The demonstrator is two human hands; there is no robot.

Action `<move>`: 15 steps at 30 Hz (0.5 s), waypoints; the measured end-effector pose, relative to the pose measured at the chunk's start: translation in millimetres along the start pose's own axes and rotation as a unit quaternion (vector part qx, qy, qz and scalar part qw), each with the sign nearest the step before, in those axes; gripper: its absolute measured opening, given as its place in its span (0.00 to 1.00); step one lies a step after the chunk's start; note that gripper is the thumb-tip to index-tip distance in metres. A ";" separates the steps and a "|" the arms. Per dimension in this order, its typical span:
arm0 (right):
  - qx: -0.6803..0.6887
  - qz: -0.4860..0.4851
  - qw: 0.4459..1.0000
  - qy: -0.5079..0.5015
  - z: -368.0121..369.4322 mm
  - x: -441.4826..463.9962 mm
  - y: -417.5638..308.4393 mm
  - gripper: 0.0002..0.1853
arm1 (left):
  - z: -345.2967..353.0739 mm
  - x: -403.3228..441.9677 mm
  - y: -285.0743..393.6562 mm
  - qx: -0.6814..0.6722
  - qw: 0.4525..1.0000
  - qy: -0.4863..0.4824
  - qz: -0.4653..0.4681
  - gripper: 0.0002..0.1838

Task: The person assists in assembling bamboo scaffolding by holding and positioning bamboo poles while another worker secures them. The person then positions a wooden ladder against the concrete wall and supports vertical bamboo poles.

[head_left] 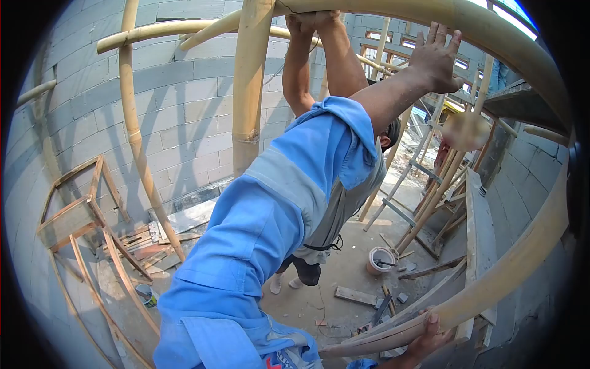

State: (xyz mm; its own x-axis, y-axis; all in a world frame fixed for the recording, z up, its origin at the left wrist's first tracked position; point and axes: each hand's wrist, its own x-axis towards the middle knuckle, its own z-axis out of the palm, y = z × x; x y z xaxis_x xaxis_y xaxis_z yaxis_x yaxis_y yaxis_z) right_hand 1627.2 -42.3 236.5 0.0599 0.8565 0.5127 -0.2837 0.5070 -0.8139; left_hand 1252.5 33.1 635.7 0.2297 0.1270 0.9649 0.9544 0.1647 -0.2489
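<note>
My left hand (435, 61) reaches up at the end of a blue sleeve (258, 203), its fingers spread. Its fingertips are at a thick horizontal bamboo pole (467, 24) overhead; whether they touch it I cannot tell. Low on the right, my right hand (425, 340) is wrapped round another bamboo pole (491, 289), partly hidden behind it. A co-worker in a grey shirt (335, 212) stands beyond my arm. Both of that person's hands (313, 19) are raised to the overhead pole, beside an upright bamboo post (249, 86).
Grey block walls (196, 92) surround the space. Wooden frames (92, 215) lean at the left, near a small bucket (146, 295). A bucket (382, 259), a plank (356, 296) and a ladder (409, 166) stand or lie beyond. Another person (444, 154) is farther back.
</note>
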 end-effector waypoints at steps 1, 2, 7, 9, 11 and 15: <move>-0.004 0.013 1.000 0.009 -1.7 -2.1 0.5 0.32 | -6.9 -13.4 7.9 -0.001 1.000 -0.024 0.013 0.58; -0.018 0.009 1.000 -0.017 -7.1 0.6 3.1 0.31 | -14.8 -29.4 17.6 -0.005 0.998 -0.049 0.025 0.57; -0.045 0.040 0.997 -0.056 -20.5 5.1 9.1 0.40 | -60.0 -136.1 83.2 -0.119 0.979 -0.159 0.052 0.55; -0.042 0.038 0.996 -0.073 -16.3 6.3 5.2 0.40 | -84.8 -185.8 102.4 -0.182 0.955 -0.233 0.009 0.55; -0.006 0.041 0.997 -0.069 -8.5 4.9 -1.6 0.39 | -111.2 -244.0 113.2 -0.220 0.946 -0.234 -0.041 0.56; -0.016 0.032 0.999 -0.030 -4.3 2.0 -6.4 0.38 | -182.4 -349.2 114.4 -0.195 0.921 -0.280 -0.190 0.53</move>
State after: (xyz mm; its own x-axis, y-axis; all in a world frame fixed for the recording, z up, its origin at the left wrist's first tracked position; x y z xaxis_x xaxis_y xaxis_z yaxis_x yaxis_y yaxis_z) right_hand 1633.2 -43.4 241.6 -0.0146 0.8803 0.4742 -0.2549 0.4553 -0.8531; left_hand 1316.2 -170.8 285.4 -0.1643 0.6347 0.7551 0.9665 -0.0493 0.2518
